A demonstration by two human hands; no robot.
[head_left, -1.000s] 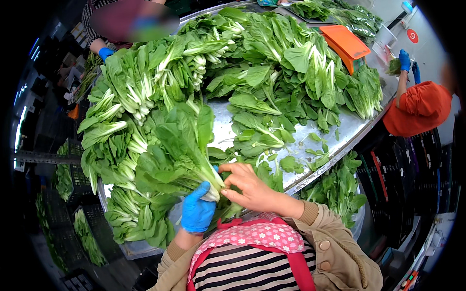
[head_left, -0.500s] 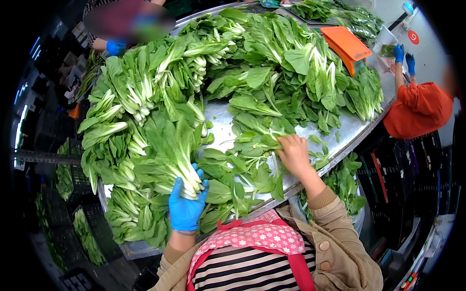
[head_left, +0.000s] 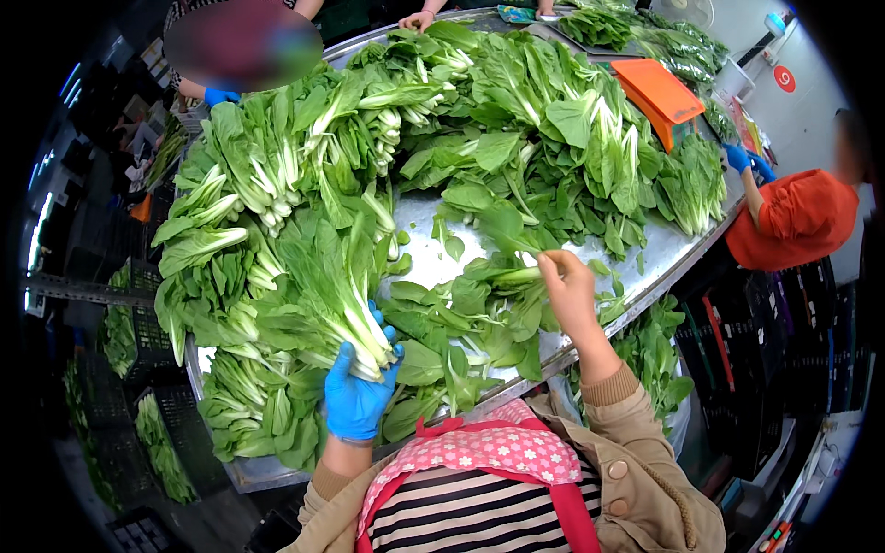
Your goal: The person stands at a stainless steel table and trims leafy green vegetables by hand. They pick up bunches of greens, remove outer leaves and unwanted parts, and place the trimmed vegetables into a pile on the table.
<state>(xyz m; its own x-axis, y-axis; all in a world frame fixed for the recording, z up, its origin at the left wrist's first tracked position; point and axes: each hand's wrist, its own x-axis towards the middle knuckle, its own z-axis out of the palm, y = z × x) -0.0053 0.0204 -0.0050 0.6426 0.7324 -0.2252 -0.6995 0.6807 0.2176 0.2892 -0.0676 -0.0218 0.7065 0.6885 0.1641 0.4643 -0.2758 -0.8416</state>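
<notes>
My left hand (head_left: 358,402), in a blue glove, is closed around the white stalk ends of a bunch of bok choy (head_left: 355,309), whose leaves point away from me. Bare and ungloved, my right hand (head_left: 570,288) pinches the pale stem of a loose bok choy leaf (head_left: 516,276) just above the metal table (head_left: 426,241). Below that leaf lies a heap of loose leaves (head_left: 493,341), between my two hands. Whole bok choy heads (head_left: 267,184) are piled along the left side, stalks mostly turned toward the middle.
More bok choy (head_left: 572,138) covers the far right of the table, beside an orange tray (head_left: 659,92). A co-worker in red (head_left: 793,217) stands at the right edge, others at the far side. Crates of greens (head_left: 166,442) stand lower left; a bag of leaves (head_left: 650,359) hangs by my right arm.
My right hand has lifted slightly from the loose heap with a leaf pinched in it. My left hand keeps its bunch almost in place. The co-worker in red has lowered their gloved hands.
</notes>
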